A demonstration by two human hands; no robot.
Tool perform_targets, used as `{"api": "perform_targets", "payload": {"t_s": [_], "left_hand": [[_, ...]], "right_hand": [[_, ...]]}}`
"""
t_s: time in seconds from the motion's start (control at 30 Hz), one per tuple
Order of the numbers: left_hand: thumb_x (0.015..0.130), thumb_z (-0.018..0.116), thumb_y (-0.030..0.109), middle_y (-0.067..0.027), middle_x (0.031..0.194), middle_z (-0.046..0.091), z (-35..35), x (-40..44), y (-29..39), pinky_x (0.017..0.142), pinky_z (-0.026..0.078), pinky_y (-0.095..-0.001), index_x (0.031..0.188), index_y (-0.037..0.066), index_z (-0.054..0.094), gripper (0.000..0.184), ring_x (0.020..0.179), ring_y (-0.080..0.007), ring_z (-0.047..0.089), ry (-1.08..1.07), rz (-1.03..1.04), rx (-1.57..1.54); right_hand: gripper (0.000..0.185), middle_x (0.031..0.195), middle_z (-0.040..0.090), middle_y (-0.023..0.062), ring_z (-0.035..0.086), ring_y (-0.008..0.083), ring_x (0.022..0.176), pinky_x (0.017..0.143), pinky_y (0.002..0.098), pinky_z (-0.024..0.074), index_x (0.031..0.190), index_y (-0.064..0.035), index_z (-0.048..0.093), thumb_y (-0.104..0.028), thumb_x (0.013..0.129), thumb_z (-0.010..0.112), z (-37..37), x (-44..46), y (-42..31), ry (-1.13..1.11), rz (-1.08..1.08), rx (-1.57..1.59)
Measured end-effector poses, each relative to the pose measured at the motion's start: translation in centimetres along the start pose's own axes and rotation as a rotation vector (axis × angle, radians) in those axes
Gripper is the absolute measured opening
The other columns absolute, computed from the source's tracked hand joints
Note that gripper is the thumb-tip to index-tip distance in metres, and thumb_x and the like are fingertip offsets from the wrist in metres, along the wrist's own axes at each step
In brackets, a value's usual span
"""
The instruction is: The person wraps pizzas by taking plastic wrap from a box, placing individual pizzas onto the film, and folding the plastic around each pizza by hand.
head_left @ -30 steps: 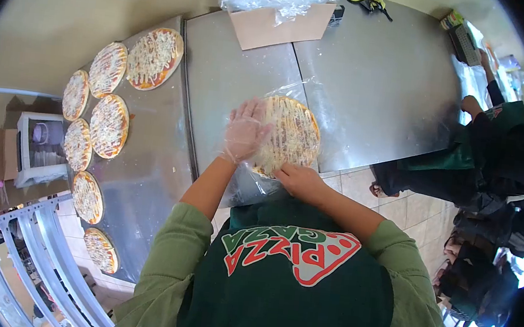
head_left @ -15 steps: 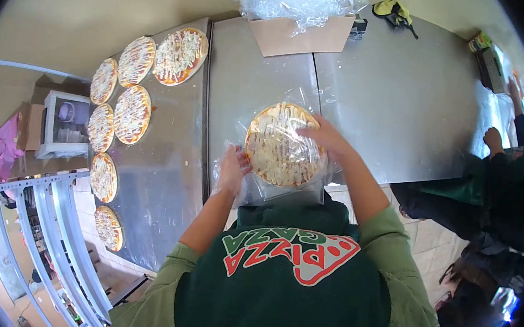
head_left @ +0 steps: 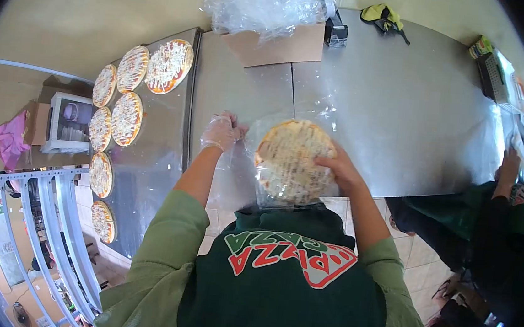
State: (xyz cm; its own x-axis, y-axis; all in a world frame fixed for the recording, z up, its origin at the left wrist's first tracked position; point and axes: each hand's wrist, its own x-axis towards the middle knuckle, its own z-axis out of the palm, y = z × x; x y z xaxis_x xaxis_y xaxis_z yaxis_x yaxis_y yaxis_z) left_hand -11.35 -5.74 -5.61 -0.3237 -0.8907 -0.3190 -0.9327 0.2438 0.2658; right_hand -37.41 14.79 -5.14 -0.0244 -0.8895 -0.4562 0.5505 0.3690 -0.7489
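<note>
A pizza [head_left: 294, 160] topped with shredded cheese and streaks of sauce lies inside a clear plastic bag [head_left: 269, 199], close to my body at the table's near edge. My right hand [head_left: 344, 171] grips its right side, thumb on top, the other fingers mostly hidden beneath. Left of the pizza is my left hand [head_left: 222, 131] in a clear disposable glove, its fingers curled together at the loose left edge of the bag.
Several unwrapped pizzas [head_left: 127, 119] lie on the left metal table. At the back stands a cardboard box [head_left: 279, 46] heaped with clear plastic bags [head_left: 268, 3], beside a tape dispenser [head_left: 336, 32]. A yellow-and-black item [head_left: 383, 17] lies further right. Another person's arm [head_left: 508, 171] is at the far right.
My left hand has moved up and away from the pizza's left edge. The bagged pizza has shifted slightly right and toward me, and my right hand has come down along its right side.
</note>
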Motion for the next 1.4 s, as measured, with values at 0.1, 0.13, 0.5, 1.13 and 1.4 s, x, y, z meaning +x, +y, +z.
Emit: {"api": "perform_targets", "payload": {"t_s": [0.1,0.13,0.5,1.13,1.4], "left_hand": [[0.072,0.068,0.041,-0.0172,0.095,0.059,0.5,-0.2,-0.3,0.080,0.045,-0.0406,0.098,0.006,0.055,0.046,0.094,-0.0333,0.056,0.068,0.018,-0.022],[0.072,0.068,0.041,-0.0180,0.099,0.057,1.1,0.2,-0.9,0.081,0.045,-0.0414,0.098,0.008,0.056,0.044,0.096,-0.0339,0.056,0.056,0.015,-0.043],[0.081,0.054,0.030,-0.0176,0.092,0.060,0.8,-3.1,0.3,0.080,0.046,-0.0426,0.090,0.006,0.060,0.026,0.092,-0.0333,0.057,0.153,0.052,-0.046],[0.086,0.048,0.015,-0.0149,0.109,0.056,-0.8,-13.6,-4.8,0.082,0.047,-0.0405,0.105,0.006,0.051,0.022,0.096,-0.0289,0.057,0.729,0.411,-0.193],[0.088,0.044,0.033,-0.0083,0.145,0.025,4.0,-8.8,-4.2,0.105,0.019,-0.0520,0.136,0.017,0.033,0.052,0.132,-0.0313,0.025,-0.052,0.673,0.188]], "right_hand": [[0.058,0.108,0.059,0.0095,0.057,0.0195,0.099,0.086,0.0332,0.0455,0.121,0.0004,0.046,-0.003,0.068,0.068,-3.7,-3.1,-2.8,0.140,-0.052,0.049],[0.057,0.107,0.059,0.0102,0.057,0.0205,0.099,0.086,0.0334,0.0457,0.121,0.0004,0.045,-0.005,0.069,0.068,-5.9,-4.0,-3.6,0.143,-0.113,0.016],[0.048,0.105,0.059,0.0147,0.060,0.0208,0.090,0.077,0.0290,0.0484,0.114,0.0050,0.050,-0.019,0.077,0.067,-34.7,-7.2,-11.5,1.095,-0.281,-0.828],[0.020,0.125,0.046,0.0075,0.037,0.0273,0.124,0.102,0.0519,0.0281,0.098,-0.0135,0.056,-0.016,0.080,0.048,11.5,3.4,9.1,-0.280,-0.785,-1.782],[0.015,0.097,0.056,0.0038,0.051,0.0192,0.101,0.099,0.0456,0.0302,0.089,-0.0136,0.056,-0.014,0.074,0.051,4.7,0.5,3.9,-0.297,-0.628,-1.996]]}}
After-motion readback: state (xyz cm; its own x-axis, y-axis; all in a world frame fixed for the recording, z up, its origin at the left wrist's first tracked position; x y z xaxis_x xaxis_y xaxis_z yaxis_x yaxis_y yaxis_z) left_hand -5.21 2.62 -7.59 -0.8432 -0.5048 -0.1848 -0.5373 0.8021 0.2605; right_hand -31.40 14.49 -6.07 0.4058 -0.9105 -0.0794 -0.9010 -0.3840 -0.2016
